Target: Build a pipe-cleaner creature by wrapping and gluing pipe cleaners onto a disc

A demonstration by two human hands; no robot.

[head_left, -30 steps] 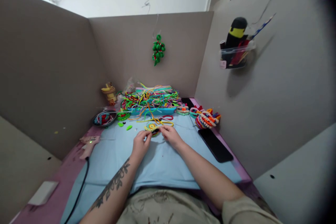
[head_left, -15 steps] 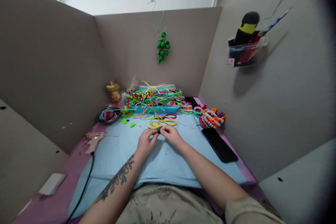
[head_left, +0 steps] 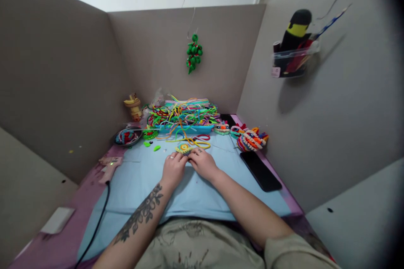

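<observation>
A small round coiled pipe-cleaner piece [head_left: 183, 147], with yellow, white and orange rings, is held at its near edge above the blue cloth. My left hand [head_left: 175, 167] grips its near left side, fingers bent together. On the near right side, the fingers of my right hand [head_left: 201, 162] are pinched against it, the fingertips of both hands almost meeting. What lies under the fingertips is hidden. Just beyond the piece, loose yellow and orange pipe cleaners [head_left: 202, 145] trail across the cloth, with red scissors handles [head_left: 203, 137] beside them.
A blue tray [head_left: 189, 129] heaped with pipe cleaners stands at the back. Leftward are a dark bowl [head_left: 117, 139], green leaf-shaped pieces [head_left: 157, 148] and a pink glue gun [head_left: 110, 170] with a black cord. Finished coiled figures [head_left: 251, 139] and a black phone [head_left: 260, 171] lie on the right.
My right hand has turned over the piece, its knuckles now more on top, and its fingers have closed in toward the left hand. The whole view has shifted slightly.
</observation>
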